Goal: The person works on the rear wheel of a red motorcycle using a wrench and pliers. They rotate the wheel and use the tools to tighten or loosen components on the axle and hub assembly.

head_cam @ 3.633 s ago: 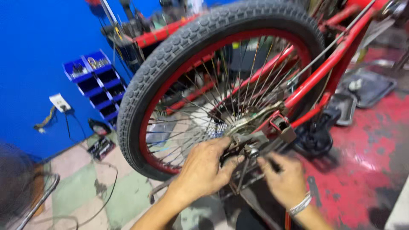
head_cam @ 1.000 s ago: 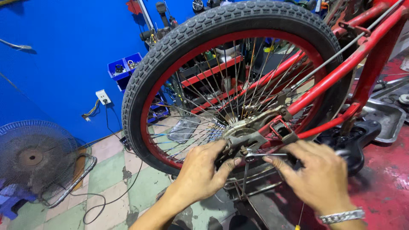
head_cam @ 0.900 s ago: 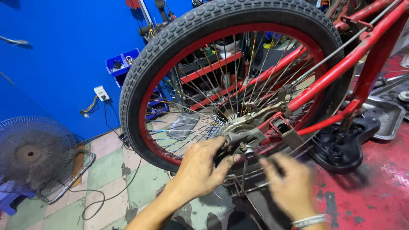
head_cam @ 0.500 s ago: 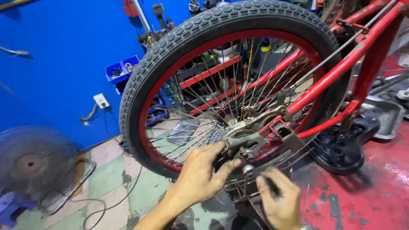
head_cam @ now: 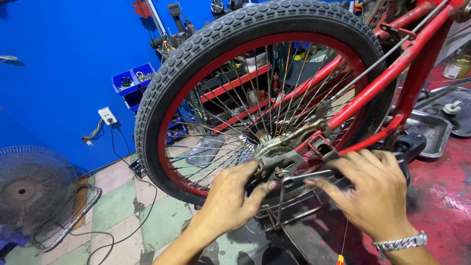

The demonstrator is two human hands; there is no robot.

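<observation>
Fingers of right hand (head_cam: 375,196) pinch thin steel wrench (head_cam: 306,177); left hand (head_cam: 233,198) grips spoked wheel's hub (head_cam: 274,154)

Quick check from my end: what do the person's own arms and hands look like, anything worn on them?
Both hands are bare, with no gloves. The left hand and its forearm show no sleeve, ring or band. The right hand has a silver metal link bracelet around the wrist; no sleeve shows on that arm either. Fingernails are short. No rings are visible on either hand.
</observation>
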